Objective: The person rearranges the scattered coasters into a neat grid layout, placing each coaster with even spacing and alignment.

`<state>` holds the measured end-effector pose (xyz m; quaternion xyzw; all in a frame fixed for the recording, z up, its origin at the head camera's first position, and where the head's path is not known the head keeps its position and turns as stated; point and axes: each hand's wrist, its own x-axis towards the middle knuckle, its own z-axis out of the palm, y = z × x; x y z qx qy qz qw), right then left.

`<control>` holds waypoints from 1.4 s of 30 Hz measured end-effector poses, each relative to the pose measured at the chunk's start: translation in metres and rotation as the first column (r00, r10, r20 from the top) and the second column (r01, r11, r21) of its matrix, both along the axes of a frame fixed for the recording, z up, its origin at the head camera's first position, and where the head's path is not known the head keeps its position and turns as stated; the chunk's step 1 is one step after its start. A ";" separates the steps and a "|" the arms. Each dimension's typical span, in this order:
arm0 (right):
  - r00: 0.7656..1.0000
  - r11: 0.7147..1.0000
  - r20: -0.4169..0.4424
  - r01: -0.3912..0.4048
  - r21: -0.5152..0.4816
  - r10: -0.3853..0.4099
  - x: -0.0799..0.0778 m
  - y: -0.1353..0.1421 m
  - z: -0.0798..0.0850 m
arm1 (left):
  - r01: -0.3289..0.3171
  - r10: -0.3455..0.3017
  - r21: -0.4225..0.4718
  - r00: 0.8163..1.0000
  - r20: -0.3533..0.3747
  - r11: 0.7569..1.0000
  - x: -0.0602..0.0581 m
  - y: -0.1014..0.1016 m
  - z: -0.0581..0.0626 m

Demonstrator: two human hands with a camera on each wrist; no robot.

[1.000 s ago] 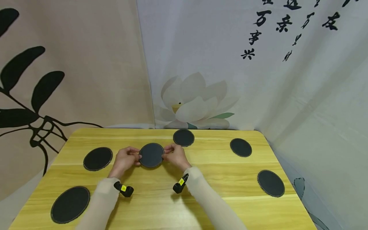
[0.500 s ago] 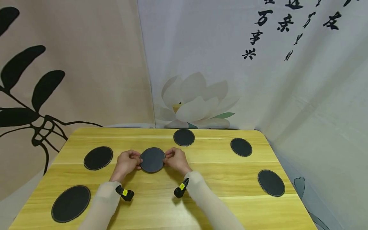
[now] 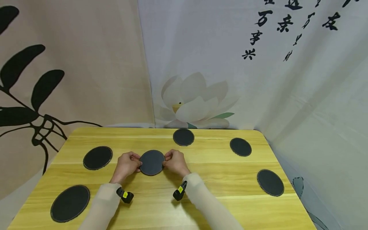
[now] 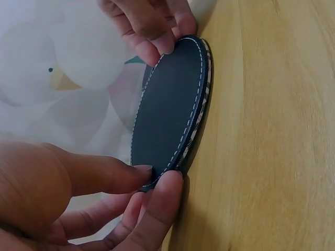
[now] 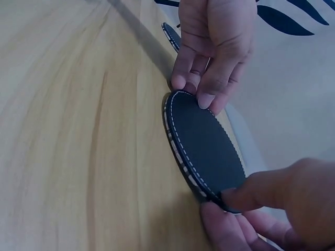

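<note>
A round black coaster (image 3: 152, 163) with white stitching round its rim is held low over the wooden table (image 3: 161, 204). My left hand (image 3: 126, 165) pinches its left edge, thumb on top and fingers beneath. On the opposite edge, my right hand (image 3: 175, 162) grips it the same way. The left wrist view shows the coaster (image 4: 168, 110) slanted, with a pale patterned layer along its thick side. From the right wrist, the same coaster (image 5: 204, 146) appears between both thumbs, and its underside is hidden.
Several similar black coasters lie in an arc around the hands: near left (image 3: 70, 203), far left (image 3: 97, 158), back middle (image 3: 183, 137), back right (image 3: 241, 147) and right (image 3: 270, 182). A printed curtain (image 3: 201, 64) hangs behind the table.
Both hands have drawn the coaster a little toward the person, away from the back middle one. The grip on its two edges stays the same, and the other coasters have not moved.
</note>
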<state>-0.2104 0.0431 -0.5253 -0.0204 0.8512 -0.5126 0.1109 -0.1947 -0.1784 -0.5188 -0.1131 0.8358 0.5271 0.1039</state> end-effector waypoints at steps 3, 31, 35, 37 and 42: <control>1.000 0.999 -0.023 -0.011 0.040 0.012 0.001 0.002 0.001 | 0.007 -0.007 -0.017 1.000 0.006 1.000 0.001 0.002 0.000; 0.993 0.978 -0.093 -0.050 0.202 0.070 0.000 0.007 0.002 | 0.017 -0.018 -0.067 1.000 -0.024 0.998 0.003 0.012 0.000; 0.992 0.976 -0.097 -0.063 0.208 0.084 -0.001 0.008 0.001 | 0.025 -0.029 -0.089 0.999 -0.039 0.996 0.003 0.012 -0.002; 0.992 0.975 -0.096 -0.066 0.211 0.088 -0.001 0.008 0.001 | 0.029 -0.034 -0.101 0.998 -0.045 0.994 0.003 0.011 -0.002; 0.991 0.976 -0.089 -0.081 0.204 0.100 0.000 0.009 0.002 | 0.036 -0.043 -0.123 0.997 -0.060 0.992 0.003 0.010 -0.001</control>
